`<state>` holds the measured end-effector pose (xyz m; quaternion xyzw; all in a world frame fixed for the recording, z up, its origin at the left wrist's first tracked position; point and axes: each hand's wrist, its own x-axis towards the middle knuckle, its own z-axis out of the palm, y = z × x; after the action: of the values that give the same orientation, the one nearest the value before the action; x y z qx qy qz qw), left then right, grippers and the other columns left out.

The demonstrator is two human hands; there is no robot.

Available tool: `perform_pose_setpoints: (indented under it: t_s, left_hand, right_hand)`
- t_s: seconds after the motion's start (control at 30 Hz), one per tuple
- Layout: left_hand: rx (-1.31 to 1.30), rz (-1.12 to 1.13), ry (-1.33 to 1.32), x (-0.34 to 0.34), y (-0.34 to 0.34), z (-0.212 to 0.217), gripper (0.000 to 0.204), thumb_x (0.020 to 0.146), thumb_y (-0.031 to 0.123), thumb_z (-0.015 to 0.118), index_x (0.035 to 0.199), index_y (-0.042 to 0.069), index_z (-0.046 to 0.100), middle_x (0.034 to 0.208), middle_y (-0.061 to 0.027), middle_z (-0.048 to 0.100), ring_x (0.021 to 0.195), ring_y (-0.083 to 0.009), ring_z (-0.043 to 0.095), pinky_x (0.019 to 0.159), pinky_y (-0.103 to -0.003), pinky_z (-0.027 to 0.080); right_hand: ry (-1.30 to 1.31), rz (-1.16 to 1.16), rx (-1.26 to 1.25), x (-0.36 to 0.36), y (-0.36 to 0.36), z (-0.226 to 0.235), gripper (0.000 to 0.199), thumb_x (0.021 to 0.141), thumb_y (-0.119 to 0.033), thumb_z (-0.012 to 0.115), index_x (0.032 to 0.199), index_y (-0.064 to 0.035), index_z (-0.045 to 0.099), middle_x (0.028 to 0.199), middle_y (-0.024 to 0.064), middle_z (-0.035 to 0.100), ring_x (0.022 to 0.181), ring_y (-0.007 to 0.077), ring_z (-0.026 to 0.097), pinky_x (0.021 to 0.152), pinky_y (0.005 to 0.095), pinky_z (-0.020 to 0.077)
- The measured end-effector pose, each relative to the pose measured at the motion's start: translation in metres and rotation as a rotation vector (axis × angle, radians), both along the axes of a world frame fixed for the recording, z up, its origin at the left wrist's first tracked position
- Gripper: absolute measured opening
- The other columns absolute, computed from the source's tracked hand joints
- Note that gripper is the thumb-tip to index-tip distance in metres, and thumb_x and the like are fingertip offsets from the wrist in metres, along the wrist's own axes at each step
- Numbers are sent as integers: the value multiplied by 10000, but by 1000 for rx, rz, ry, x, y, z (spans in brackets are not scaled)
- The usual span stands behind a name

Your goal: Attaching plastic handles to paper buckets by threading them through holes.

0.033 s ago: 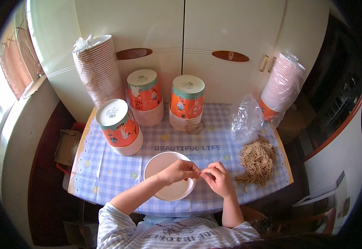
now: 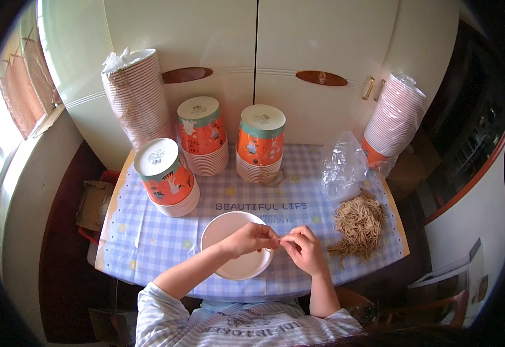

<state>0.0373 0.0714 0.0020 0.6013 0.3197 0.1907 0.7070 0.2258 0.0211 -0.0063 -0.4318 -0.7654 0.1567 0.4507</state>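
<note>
Over the right side of an open white paper bucket (image 2: 217,232), my left hand (image 2: 254,239) and my right hand (image 2: 303,248) meet at the fingertips. Both are closed in a pinch. What lies between the fingers is too small to make out. The bucket stands upright on the table in front of me, its inside pale and its outer wall mostly hidden. To the right of my right hand lies a loose heap of tan cord (image 2: 359,224). A crumpled clear plastic bag (image 2: 344,165) rests just behind the heap.
Upside-down stacks of orange and green paper buckets stand behind: a near-left stack (image 2: 170,179), a back-left stack (image 2: 203,136) and a middle stack (image 2: 260,141) with cord at its base. Tall plastic-wrapped stacks, left (image 2: 136,98) and right (image 2: 396,118), flank the checked tablecloth (image 2: 142,243).
</note>
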Motion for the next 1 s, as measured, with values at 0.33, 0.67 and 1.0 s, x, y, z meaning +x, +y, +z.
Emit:
perform_pose_setpoints:
  t_s: [0.33, 0.67, 1.0]
  left_hand:
    - [-90, 60, -27, 1, -3, 14, 102, 844, 103, 547, 861, 2, 545, 818, -71, 622, 803, -125, 584, 776, -245, 430]
    - [-32, 24, -60, 0, 1, -6, 135, 834, 128, 568, 890, 6, 556, 827, -47, 626, 749, -89, 556, 698, -222, 428]
    - [216, 10, 30, 1, -3, -3, 145, 785, 116, 631, 848, 0, 571, 786, -46, 623, 744, -90, 558, 668, -234, 441]
  right_hand:
    - [24, -30, -79, 2, -10, 0, 105, 715, -55, 652, 785, -73, 576, 822, 43, 527, 652, 181, 560, 533, 295, 455]
    - [-60, 36, -7, -9, -25, -3, 150, 653, -66, 699, 773, -106, 620, 928, 54, 512, 680, 157, 550, 587, 271, 467]
    - [208, 12, -48, -10, -14, -14, 241, 719, -59, 676, 910, -55, 529, 950, 71, 525, 644, 126, 512, 557, 235, 443]
